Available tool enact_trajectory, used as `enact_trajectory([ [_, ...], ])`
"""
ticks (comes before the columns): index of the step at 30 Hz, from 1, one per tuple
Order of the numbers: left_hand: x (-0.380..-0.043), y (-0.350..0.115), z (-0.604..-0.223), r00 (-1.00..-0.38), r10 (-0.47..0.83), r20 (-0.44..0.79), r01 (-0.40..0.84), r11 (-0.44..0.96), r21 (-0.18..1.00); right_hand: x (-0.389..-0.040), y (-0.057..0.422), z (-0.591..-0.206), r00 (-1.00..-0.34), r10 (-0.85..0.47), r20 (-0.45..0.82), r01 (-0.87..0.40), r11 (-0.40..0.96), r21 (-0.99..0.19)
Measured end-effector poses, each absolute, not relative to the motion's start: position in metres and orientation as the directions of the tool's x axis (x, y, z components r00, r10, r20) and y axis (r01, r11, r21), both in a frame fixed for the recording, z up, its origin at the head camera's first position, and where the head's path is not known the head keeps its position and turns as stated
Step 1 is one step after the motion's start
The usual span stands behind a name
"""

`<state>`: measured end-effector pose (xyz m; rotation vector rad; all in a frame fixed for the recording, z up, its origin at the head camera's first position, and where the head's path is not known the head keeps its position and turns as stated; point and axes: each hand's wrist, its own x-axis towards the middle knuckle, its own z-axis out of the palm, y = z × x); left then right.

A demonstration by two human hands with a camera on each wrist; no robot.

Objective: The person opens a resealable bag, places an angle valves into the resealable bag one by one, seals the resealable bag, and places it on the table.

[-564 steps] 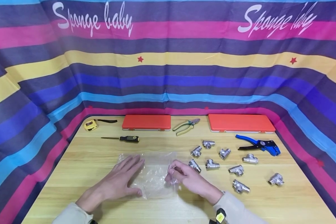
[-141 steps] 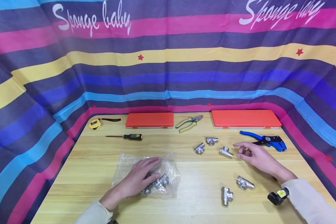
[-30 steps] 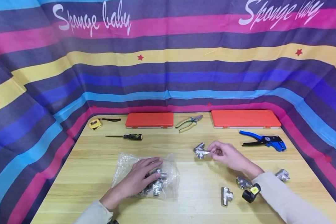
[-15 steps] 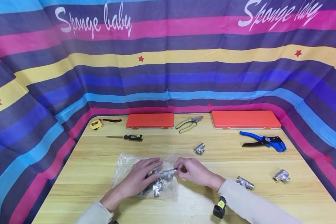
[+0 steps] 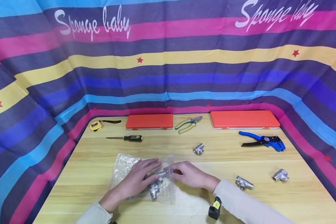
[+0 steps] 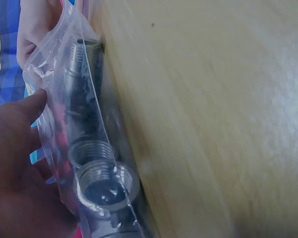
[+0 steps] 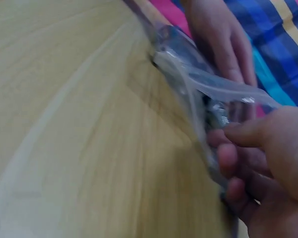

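A clear plastic bag lies on the table with several metal pipe tees inside. My left hand rests on it, fingers loosely extended. At the bag's right-hand mouth, my right hand pinches a pipe tee, its fingertips partly behind the film. The right wrist view shows the threaded end of that tee near the thumb. Threaded openings of bagged tees show through the film in the left wrist view. Loose tees lie to the right: one tee, a second tee, a third tee.
Along the back stand a tape measure, a red case, pliers and a larger red case. A screwdriver lies left, a blue wire stripper right. Striped cloth surrounds the wooden table.
My right hand has carried a tee leftward from the table's middle into the bag's mouth. Much earlier the bag lay flat without tees, and more tees were loose. My left hand stays on the bag.
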<state>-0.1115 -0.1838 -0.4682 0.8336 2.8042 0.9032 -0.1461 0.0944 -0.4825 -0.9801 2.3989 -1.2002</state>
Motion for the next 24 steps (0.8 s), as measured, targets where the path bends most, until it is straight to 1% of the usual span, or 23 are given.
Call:
enact_trajectory([
  [2, -0.112, -0.184, -0.468, -0.849, 0.523, 0.081, 0.470, 0.676, 0.568, -0.149, 0.105, -0.481, -0.729, -0.683, 0.039, -0.421, 0.403, -0.813],
  [3, -0.112, -0.184, -0.468, -0.850, 0.521, 0.079, 0.468, 0.676, 0.569, -0.150, 0.112, -0.479, -0.740, -0.672, 0.031, -0.400, 0.403, -0.823],
  [6, -0.112, -0.184, -0.468, -0.851, 0.519, 0.078, 0.466, 0.678, 0.569, -0.157, 0.137, -0.472, -0.792, -0.611, 0.024, -0.355, 0.427, -0.832],
  [10, -0.111, -0.185, -0.468, -0.855, 0.513, 0.071, 0.457, 0.682, 0.570, -0.173, 0.174, -0.459, -0.868, -0.496, 0.031, -0.308, 0.488, -0.817],
  [13, -0.112, -0.185, -0.467, -0.857, 0.511, 0.066, 0.451, 0.683, 0.574, -0.188, 0.199, -0.455, -0.904, -0.426, 0.042, -0.292, 0.540, -0.789],
  [15, -0.112, -0.185, -0.468, -0.857, 0.512, 0.063, 0.451, 0.683, 0.575, -0.196, 0.212, -0.456, -0.910, -0.413, 0.042, -0.297, 0.577, -0.761],
  [18, -0.113, -0.185, -0.468, -0.853, 0.517, 0.063, 0.455, 0.680, 0.576, -0.205, 0.224, -0.462, -0.901, -0.432, 0.032, -0.323, 0.621, -0.714],
  [24, -0.114, -0.183, -0.468, -0.854, 0.517, 0.057, 0.450, 0.680, 0.580, -0.214, 0.225, -0.476, -0.873, -0.488, 0.026, -0.391, 0.665, -0.636],
])
